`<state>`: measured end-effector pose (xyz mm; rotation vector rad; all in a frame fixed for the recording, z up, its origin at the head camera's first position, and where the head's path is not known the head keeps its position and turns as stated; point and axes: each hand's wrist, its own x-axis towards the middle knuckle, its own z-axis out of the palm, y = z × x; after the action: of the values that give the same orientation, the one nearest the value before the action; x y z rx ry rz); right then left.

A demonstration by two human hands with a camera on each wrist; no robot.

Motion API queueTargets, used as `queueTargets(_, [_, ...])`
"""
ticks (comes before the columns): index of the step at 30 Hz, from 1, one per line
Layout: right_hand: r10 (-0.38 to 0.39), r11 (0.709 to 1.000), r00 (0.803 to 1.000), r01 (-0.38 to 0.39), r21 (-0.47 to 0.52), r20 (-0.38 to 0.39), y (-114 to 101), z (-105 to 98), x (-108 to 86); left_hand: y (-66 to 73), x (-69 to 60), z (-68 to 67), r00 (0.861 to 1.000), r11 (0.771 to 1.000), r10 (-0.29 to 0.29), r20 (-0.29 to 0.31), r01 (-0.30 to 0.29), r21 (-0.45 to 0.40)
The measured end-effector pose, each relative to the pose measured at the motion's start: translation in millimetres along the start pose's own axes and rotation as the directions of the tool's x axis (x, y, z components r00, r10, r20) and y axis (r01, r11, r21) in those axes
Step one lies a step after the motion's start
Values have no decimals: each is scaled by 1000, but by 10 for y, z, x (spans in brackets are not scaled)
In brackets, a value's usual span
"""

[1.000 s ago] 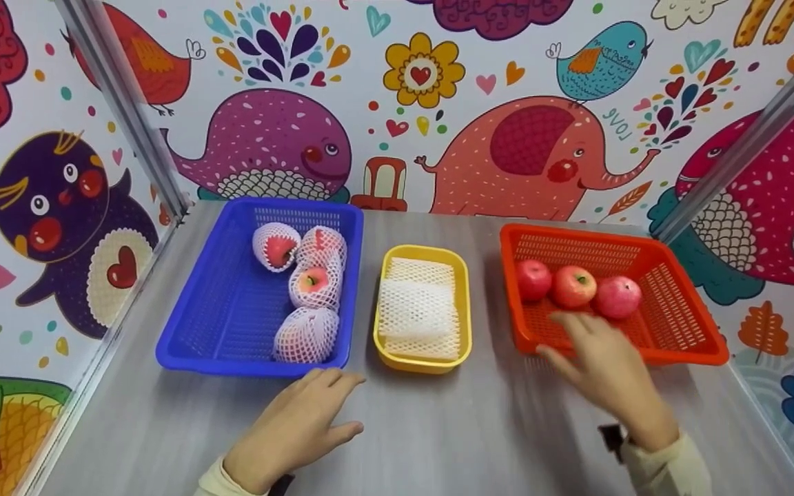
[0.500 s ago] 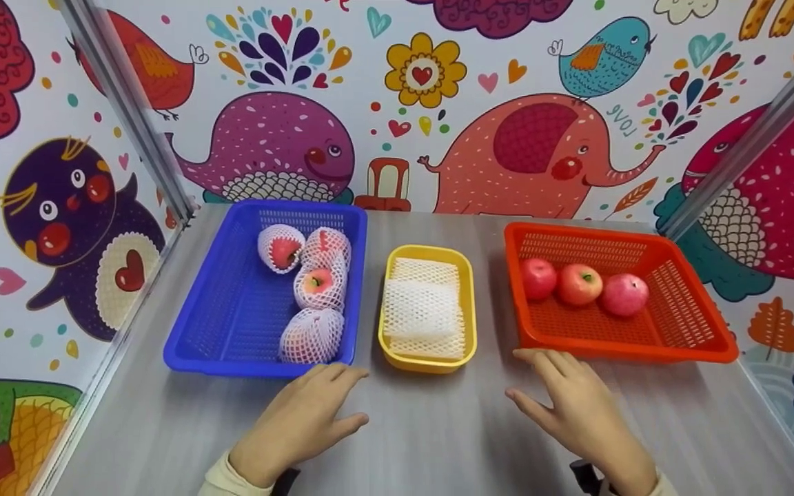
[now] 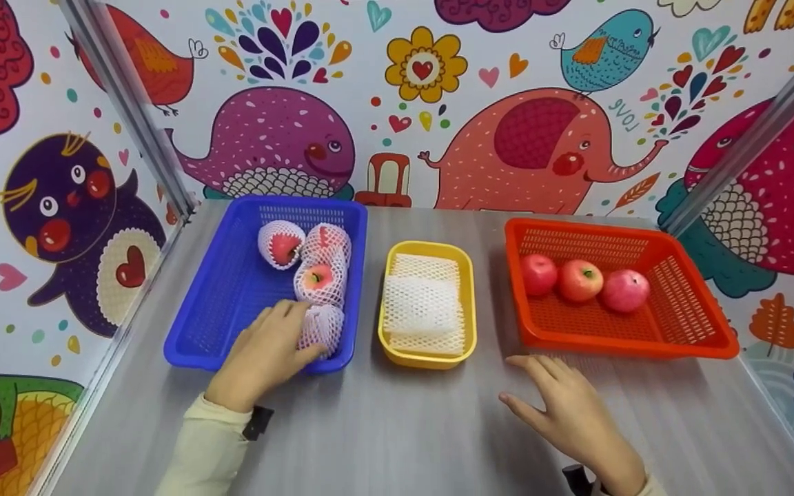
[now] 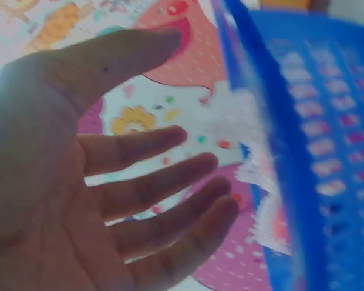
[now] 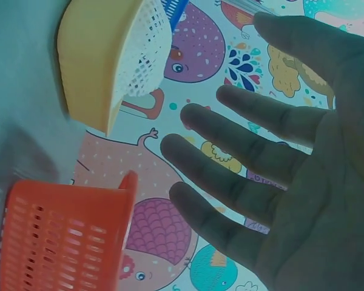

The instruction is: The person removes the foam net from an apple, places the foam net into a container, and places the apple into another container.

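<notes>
My left hand (image 3: 264, 351) hovers over the front edge of the blue basket (image 3: 194, 303), beside the nearest net-wrapped apple (image 3: 322, 331) and partly covering it. Its fingers are spread with nothing in the palm, as the left wrist view shows. Behind that apple lie several more apples (image 3: 316, 277) in white foam nets. My right hand (image 3: 573, 413), fingers straight and apart, holds nothing in front of the red basket (image 3: 617, 344). Three bare apples (image 3: 580, 280) sit in a row inside the red basket.
Between the two baskets stands a yellow container (image 3: 427, 359) with white foam nets (image 3: 421, 306) stacked in it. All of these stand on a grey tabletop (image 3: 411, 434). Printed panels and metal posts (image 3: 735, 158) enclose the back and sides.
My left hand has moved forward from the table to over the blue basket's front. My right hand has drawn back from the red basket to the space before it.
</notes>
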<state>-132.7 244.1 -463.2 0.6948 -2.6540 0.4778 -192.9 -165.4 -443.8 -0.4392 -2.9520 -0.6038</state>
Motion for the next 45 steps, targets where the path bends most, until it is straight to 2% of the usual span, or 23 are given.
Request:
queueTargets(3, [1, 1000, 1000, -1, 20, -7, -4, 29, -28, -103, 63, 79, 990, 994, -105, 96, 106, -5])
queueTargets(6, [-4, 999, 1000, 4, 37, -7, -12, 60, -47, -194, 130, 148, 960, 976, -207, 188, 215, -22])
queueTargets(8, [-7, 999, 1000, 7, 52, -5, -17, 82, -54, -247, 184, 177, 938, 962, -255, 234, 270, -35])
queueTargets(11, [-9, 998, 1000, 9, 68, -4, -25, 111, -58, -320, 264, 211, 916, 947, -280, 287, 312, -73])
queueTargets(16, [-8, 997, 1000, 7, 81, 13, -31, 148, -54, -400, 315, 247, 895, 933, -277, 349, 337, -123])
queueTargets(18, [-9, 996, 1000, 7, 85, 19, -29, 157, -51, -412, 323, 251, 897, 932, -274, 347, 336, -133])
queueTargets(24, [-14, 994, 1000, 12, 107, 21, -24, 175, -33, -399, 331, 237, 915, 944, -267, 301, 312, -111])
queueTargets(28, [-23, 993, 1000, 22, 114, 9, -26, 186, -40, -375, 291, 199, 929, 951, -280, 242, 303, -64])
queueTargets(33, [-45, 992, 999, 46, 114, -9, -20, 205, -75, -306, 200, 82, 957, 963, -253, 144, 264, -57])
queueTargets(39, [-15, 992, 1000, 14, 124, 8, -13, 217, -89, -100, 99, -132, 984, 982, -177, -5, 176, -71])
queueTargets(42, [-16, 992, 1000, 15, 129, 11, -16, 221, -91, 61, 39, -210, 990, 991, -118, -71, 113, -69])
queueTargets(45, [-16, 991, 1000, 14, 134, 14, -23, 225, -96, 223, -28, -219, 989, 998, -18, -148, 9, -61])
